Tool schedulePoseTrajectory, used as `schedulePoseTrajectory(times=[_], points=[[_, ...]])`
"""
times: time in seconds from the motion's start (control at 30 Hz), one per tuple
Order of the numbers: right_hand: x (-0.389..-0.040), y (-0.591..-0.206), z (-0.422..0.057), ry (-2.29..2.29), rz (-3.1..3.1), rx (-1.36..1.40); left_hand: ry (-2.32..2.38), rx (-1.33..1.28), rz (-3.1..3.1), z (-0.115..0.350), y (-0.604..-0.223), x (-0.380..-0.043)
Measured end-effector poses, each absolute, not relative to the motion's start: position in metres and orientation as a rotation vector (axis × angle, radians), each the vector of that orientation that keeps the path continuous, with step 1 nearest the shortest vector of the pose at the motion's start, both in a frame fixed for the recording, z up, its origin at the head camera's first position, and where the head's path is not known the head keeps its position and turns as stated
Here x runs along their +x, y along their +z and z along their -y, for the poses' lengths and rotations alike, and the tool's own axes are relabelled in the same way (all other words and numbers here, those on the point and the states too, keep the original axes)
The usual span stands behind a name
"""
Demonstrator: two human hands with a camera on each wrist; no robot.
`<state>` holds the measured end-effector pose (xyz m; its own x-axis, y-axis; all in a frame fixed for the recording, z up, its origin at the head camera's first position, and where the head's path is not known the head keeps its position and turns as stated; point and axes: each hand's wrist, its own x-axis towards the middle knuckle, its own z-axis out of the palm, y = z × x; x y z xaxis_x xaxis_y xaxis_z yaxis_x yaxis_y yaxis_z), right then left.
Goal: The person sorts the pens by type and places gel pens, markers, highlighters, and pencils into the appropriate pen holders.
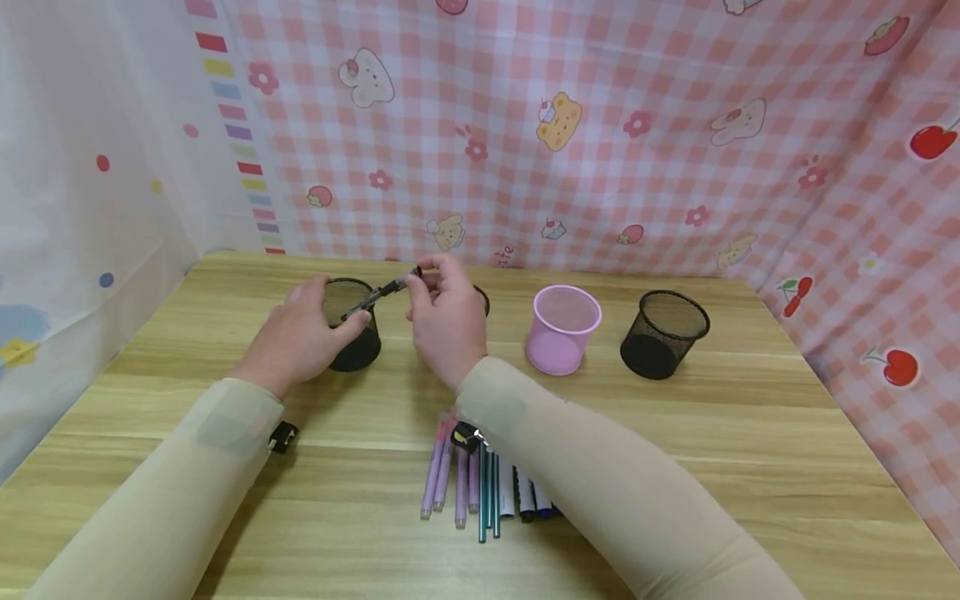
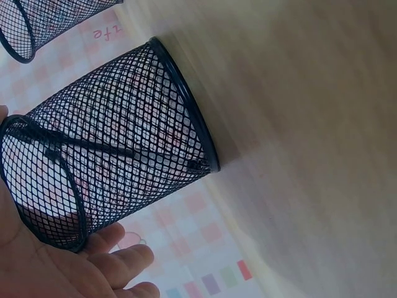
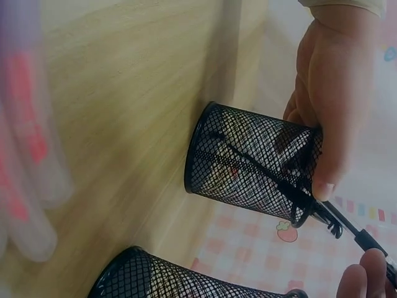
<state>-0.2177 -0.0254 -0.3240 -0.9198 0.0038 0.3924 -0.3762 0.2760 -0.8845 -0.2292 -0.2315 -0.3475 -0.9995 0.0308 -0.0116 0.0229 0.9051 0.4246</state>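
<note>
At the left of the table stands a black mesh pen cup. My left hand grips it near the rim, thumb on the near side and fingers on the far side. Through the mesh a dark pen shows, leaning inside with its clip end at the rim. Just above the rim, my right hand pinches a black pen by its upper end. This pen slants down toward the cup's mouth, close to my left thumb. Its lower tip is hard to make out.
Behind my right hand a second black cup is mostly hidden. Farther right stand a pink mesh cup and another black cup. Purple highlighters, teal pencils and markers lie in front, partly under my right forearm.
</note>
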Motion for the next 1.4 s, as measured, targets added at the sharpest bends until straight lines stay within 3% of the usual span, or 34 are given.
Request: schedulePoseTrajectory(times=[1.4], points=[[-0.224, -0.322, 0.053, 1.477, 2.677, 0.315, 0.68, 0.052, -3.058, 0.231, -0.348, -0.229]])
